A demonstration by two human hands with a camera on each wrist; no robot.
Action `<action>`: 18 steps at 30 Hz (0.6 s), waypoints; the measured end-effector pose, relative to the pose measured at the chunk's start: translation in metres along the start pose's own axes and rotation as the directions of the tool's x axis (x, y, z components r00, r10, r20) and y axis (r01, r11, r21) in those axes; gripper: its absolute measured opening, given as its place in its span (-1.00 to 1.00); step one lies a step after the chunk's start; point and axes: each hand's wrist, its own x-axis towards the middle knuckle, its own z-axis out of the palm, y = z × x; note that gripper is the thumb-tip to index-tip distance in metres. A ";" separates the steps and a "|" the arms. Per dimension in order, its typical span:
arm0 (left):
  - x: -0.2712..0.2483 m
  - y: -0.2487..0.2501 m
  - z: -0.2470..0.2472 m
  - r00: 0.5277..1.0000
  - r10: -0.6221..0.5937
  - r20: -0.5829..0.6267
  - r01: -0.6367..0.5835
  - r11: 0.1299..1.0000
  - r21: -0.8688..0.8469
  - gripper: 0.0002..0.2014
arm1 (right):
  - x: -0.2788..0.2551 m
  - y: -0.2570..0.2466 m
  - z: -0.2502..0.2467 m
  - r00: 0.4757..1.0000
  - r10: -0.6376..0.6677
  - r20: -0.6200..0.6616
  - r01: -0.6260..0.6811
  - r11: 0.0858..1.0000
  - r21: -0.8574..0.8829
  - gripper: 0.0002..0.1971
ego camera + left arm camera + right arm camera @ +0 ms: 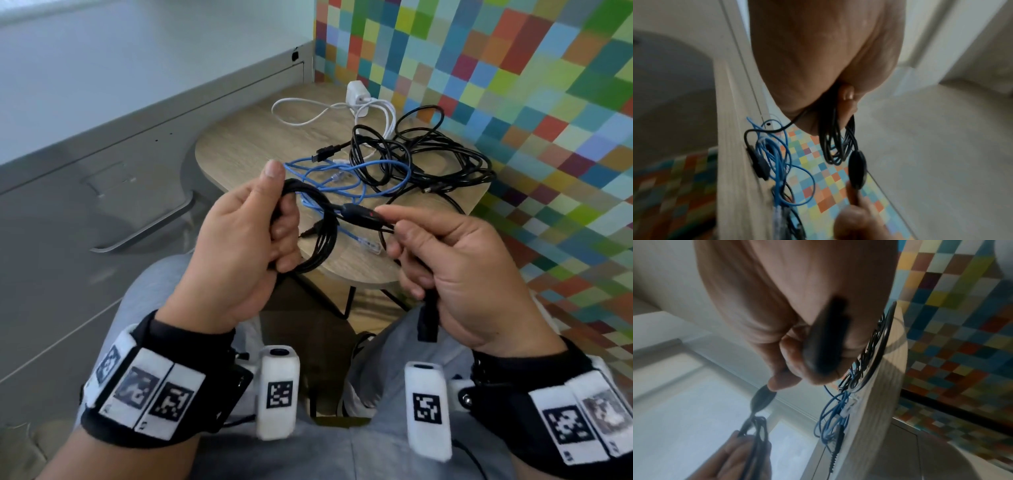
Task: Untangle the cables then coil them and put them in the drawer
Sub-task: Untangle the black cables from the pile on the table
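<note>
My left hand (253,233) grips a coiled bundle of thin black cable (318,236) above the near edge of the small wooden table (246,137). An oval black inline piece (359,211) with a red dot hangs on the strand running to my right hand (445,260). That hand pinches the strand just past the oval piece and also holds a black plug (430,322) in its curled lower fingers. The coil (838,146) and oval piece (857,170) show in the left wrist view; the plug (824,340) shows in the right wrist view. A blue cable (342,178), a black cable tangle (428,161) and a white charger with cable (356,96) lie on the table.
A grey drawer cabinet (85,192) with a curved metal handle (150,226) stands on the left, its drawers closed. A colourful checkered floor (513,85) lies right of the table. My grey-trousered knees (376,377) sit below the table's near edge.
</note>
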 end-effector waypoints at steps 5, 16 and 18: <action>-0.004 0.005 0.002 0.986 -0.080 0.144 0.121 0.946 -0.300 -0.53 | 0.000 0.012 0.011 0.993 -0.078 -0.090 0.072 0.995 -0.065 -0.82; -0.011 0.001 0.011 0.943 0.052 0.330 0.137 0.841 -0.523 -0.64 | -0.002 0.020 0.036 0.979 -0.149 -0.137 0.124 0.976 -0.176 -0.81; -0.012 0.001 0.013 0.939 0.054 0.341 0.147 0.831 -0.536 -0.63 | -0.003 0.019 0.038 0.983 -0.132 -0.128 0.110 0.980 -0.166 -0.83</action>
